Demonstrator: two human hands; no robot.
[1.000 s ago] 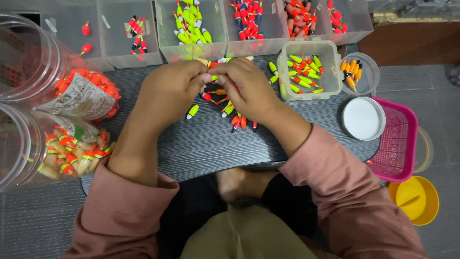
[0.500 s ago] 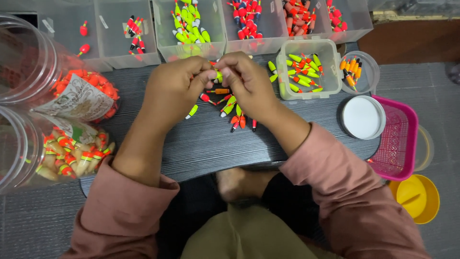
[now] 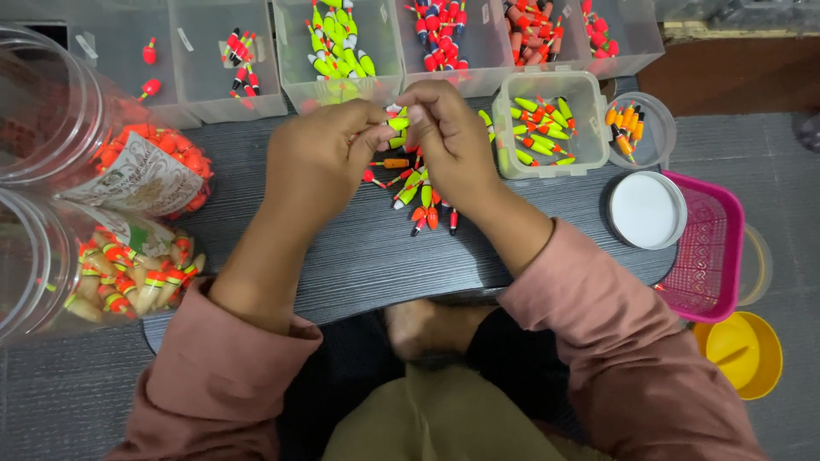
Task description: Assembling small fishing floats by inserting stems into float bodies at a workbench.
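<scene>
Both hands are working close together over the far middle of the dark wood-grain board (image 3: pixel 359 256). Left hand (image 3: pixel 312 162) and right hand (image 3: pixel 453 141) are meeting fingertip to fingertip, both pinching one small yellow-green fishing float (image 3: pixel 398 123) between them; fingers on each hand are curled together and clamped on it, float sitting crosswise in the gap between the thumbs. Just under the hands a loose pile of floats (image 3: pixel 418 192) is lying on the board, red, orange and yellow-green mixed, touching or overlapping each other. Right of the hands a small square clear tub (image 3: pixel 583 85) is holding more yellow-green and red floats; next to it a round clear cup (image 3: pixel 662 128) is holding orange ones, and a white round lid (image 3: pixel 647 209) is sitting near the board's right end. Off the board's right edge a pink mesh basket (image 3: pixel 713 256) is resting beside a yellow bowl (image 3: pixel 747 350). Along the far edge a row of clear bins (image 3: pixel 213 94) is holding floats sorted by colour. On the left two big clear jars (image 3: pixel 51 119) are lying on their sides, packed with floats and a paper label each. Pink sleeves are covering both forearms.
</scene>
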